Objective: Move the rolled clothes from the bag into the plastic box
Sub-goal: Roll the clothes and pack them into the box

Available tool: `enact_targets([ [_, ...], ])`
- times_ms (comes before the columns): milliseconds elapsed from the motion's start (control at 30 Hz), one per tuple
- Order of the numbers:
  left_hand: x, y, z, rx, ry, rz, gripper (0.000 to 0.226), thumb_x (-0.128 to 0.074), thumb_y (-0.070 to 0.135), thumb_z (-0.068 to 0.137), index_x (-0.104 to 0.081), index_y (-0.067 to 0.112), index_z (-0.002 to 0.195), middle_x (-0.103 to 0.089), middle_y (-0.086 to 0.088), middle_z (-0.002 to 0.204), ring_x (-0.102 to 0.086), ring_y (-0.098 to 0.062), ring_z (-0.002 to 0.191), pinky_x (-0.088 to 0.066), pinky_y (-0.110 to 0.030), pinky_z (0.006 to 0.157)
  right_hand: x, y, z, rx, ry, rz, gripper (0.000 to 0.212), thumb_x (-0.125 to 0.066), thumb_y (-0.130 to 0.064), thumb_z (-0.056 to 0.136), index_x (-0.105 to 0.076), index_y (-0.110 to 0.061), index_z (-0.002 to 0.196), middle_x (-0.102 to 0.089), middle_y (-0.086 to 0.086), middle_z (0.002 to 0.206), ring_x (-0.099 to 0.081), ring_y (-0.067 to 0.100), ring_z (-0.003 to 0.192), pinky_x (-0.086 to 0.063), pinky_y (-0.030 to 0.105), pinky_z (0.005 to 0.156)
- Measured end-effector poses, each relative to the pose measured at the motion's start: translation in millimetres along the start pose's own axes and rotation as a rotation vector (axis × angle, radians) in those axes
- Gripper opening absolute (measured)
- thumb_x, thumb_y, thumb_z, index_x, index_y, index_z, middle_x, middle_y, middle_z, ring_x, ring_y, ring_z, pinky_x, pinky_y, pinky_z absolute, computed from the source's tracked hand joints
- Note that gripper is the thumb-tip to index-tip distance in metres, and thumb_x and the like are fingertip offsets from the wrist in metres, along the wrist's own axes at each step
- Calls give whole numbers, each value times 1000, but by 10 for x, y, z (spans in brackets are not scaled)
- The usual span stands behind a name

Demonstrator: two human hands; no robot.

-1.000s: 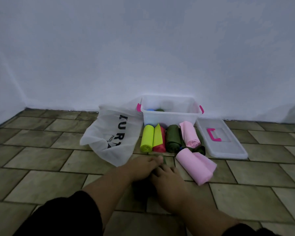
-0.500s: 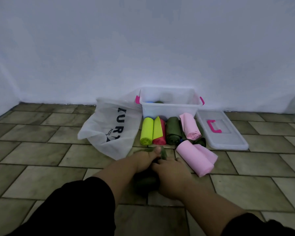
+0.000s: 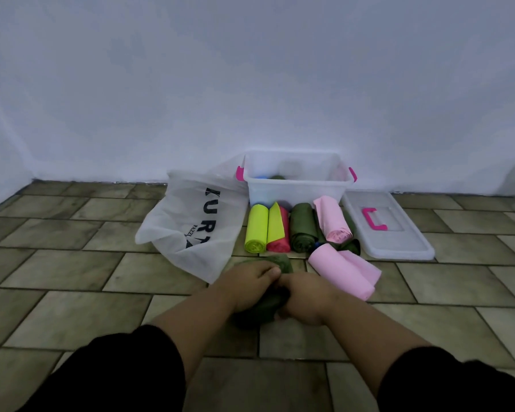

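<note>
My left hand (image 3: pixel 247 282) and my right hand (image 3: pixel 305 298) both grip a dark green rolled cloth (image 3: pixel 268 304) on the floor in front of me. Beyond them lie several rolls in a row: a lime roll (image 3: pixel 255 228), a red and lime roll (image 3: pixel 278 230), a dark green roll (image 3: pixel 302 227) and a pink roll (image 3: pixel 332 220). A larger pink roll (image 3: pixel 341 273) lies to the right of my hands. The clear plastic box (image 3: pixel 298 188) with pink handles stands against the wall, with a blue and a green roll inside. The white bag (image 3: pixel 191 221) lies flat to its left.
The box's clear lid (image 3: pixel 387 233) with a pink handle lies on the tiled floor to the right of the box. A white wall runs behind everything. Another wall closes the far left corner.
My hands have drawn closer to me and tightened around the dark green cloth, which now bunches between them. The view has tilted slightly, so the objects sit a little lower.
</note>
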State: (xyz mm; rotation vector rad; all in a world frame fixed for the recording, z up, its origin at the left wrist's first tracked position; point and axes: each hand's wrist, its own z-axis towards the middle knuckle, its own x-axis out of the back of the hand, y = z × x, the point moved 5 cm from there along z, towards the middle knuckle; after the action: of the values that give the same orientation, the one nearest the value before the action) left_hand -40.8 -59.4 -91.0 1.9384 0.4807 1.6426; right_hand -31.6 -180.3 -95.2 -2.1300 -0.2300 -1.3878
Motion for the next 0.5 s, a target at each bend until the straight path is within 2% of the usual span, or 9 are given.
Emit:
enact_targets([
  [67, 30, 12, -161, -101, 140, 68, 37, -47, 34, 94, -51, 28, 130, -54, 4, 128, -48, -12, 115, -35, -26, 94, -8, 8, 11, 16, -1, 16, 50, -71, -35, 73, -55, -36, 120, -65, 1, 116, -60, 24, 101, -49, 32, 84],
  [167, -130, -56, -389, -135, 115, 128, 55, -53, 37, 87, -35, 36, 139, -46, 8, 132, -43, -10, 116, -35, -23, 91, -12, 26, 2, 27, 6, 16, 55, -67, -40, 76, -50, -39, 128, -60, -1, 123, -56, 23, 111, -44, 35, 94],
  [267, -190, -130, -449, -131, 137, 229, 64, -54, 42, 87, -25, 37, 144, -41, 7, 139, -43, -14, 121, -34, -25, 94, -67, 36, -69, 23, 41, -66, 51, -56, -48, 83, -44, -35, 131, -52, -1, 127, -46, 22, 120, -32, 46, 103],
  [333, -163, -140, -406, -122, 133, 206, 64, -55, 41, 87, -24, 37, 144, -43, 4, 142, -45, -16, 122, -35, -27, 97, -115, 53, -171, 23, 137, -63, 51, -49, -49, 83, -41, -32, 131, -48, -3, 132, -43, 20, 122, -28, 48, 106],
  [433, -115, -186, -297, -14, 32, 107, 55, -56, 41, 88, -32, 36, 137, -52, 0, 135, -52, -18, 116, -38, -26, 92, -199, 61, -360, 83, 352, -48, 57, -45, -46, 74, -38, -31, 128, -45, -7, 132, -42, 16, 121, -30, 40, 106],
  [500, -77, -178, -255, 6, 3, 207, 42, -53, 47, 87, -41, 34, 125, -57, 2, 127, -54, -18, 111, -36, -31, 94, -233, 83, -412, 106, 452, -88, 52, -46, -40, 74, -43, -31, 125, -47, -8, 131, -44, 15, 121, -32, 35, 102],
])
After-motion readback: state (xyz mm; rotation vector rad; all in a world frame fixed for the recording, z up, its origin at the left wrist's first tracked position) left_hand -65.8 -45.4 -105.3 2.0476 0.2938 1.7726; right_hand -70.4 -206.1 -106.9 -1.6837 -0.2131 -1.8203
